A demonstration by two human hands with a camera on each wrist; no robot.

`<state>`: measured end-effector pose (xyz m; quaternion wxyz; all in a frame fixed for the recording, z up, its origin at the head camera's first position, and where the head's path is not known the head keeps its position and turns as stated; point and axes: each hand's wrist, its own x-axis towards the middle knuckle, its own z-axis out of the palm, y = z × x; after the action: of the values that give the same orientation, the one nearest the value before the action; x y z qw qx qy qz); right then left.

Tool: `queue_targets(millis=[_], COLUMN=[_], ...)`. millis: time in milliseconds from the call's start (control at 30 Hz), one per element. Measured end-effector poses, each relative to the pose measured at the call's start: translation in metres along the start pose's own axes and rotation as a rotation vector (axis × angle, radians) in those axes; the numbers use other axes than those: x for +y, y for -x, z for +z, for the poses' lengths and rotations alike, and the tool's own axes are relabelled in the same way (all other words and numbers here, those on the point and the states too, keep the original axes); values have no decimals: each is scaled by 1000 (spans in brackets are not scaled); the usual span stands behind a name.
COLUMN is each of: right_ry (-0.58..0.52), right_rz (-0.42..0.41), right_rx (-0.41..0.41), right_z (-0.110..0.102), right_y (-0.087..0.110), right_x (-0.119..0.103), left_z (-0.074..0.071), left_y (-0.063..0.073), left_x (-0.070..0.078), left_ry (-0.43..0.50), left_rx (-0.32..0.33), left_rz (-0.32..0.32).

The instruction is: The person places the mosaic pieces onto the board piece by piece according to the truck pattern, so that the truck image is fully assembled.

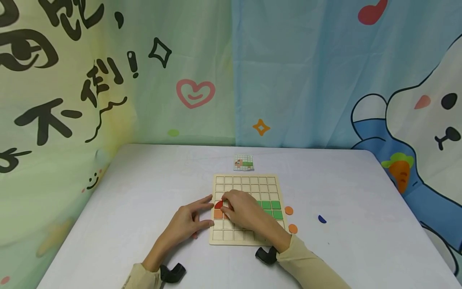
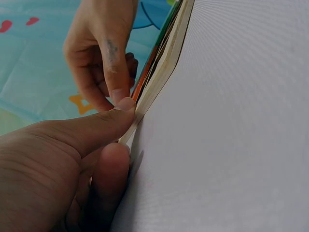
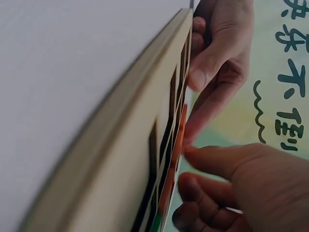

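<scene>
A wooden grid board (image 1: 245,237) lies on the table. My left hand (image 1: 189,218) is at its left edge, fingers and thumb touching the rim; the left wrist view shows the thumb (image 2: 123,108) against that edge. Over the board's left part, my right hand (image 1: 245,208) has its thumb and forefinger at a red rounded piece (image 1: 218,205), seemingly pinching it in a left-column cell. Below it sits an orange square (image 1: 218,214). Green squares (image 1: 276,205) fill cells at the right, and my right hand covers the cells between.
Two orange discs (image 1: 288,210) lie by the board's right edge. Farther right is a dark blue half-round piece (image 1: 322,219). A small card with a coloured grid picture (image 1: 243,162) lies beyond the board. Black wrist straps (image 1: 173,273) are on both wrists. A printed curtain (image 1: 288,80) hangs behind.
</scene>
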<state>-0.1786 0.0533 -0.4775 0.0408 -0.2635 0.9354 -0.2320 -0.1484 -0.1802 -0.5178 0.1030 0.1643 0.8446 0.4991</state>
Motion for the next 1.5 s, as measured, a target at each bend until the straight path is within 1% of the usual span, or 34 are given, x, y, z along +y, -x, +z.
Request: queue_targets(millis=[133, 267, 467, 567, 733, 833, 967, 1067, 1233, 1333, 1500], right_ry=[2, 6, -22, -12, -9, -7, 27, 50, 81, 94, 88], right_rz=[8, 26, 84, 118, 171, 198, 242, 270, 316, 340, 372], right_rx=[17, 32, 32, 45, 61, 87, 121, 132, 127, 108, 35], right_z=[-7, -16, -31, -39, -53, -60, -68, -71, -77, -81, -86], right_y=[6, 16, 39, 51, 75, 93, 117, 132, 151, 159, 167], right_x=[4, 12, 31, 42, 63, 77, 97, 110, 127, 137, 148], left_z=[0, 1, 2, 2, 2, 2, 2, 2, 1, 1, 2], left_y=[1, 1, 1, 1, 1, 1, 0, 0, 0, 0, 0], left_x=[-1, -1, 0, 0, 1, 1, 1, 1, 2, 3, 4], left_ry=[-4, -1, 1, -2, -7, -7, -15, -18, -14, -16, -7], left_rx=[3, 6, 5, 7, 10, 9, 9, 11, 8, 8, 5], left_rz=[-2, -10, -20, -19, -26, -29, -30, -33, -35, -37, -36])
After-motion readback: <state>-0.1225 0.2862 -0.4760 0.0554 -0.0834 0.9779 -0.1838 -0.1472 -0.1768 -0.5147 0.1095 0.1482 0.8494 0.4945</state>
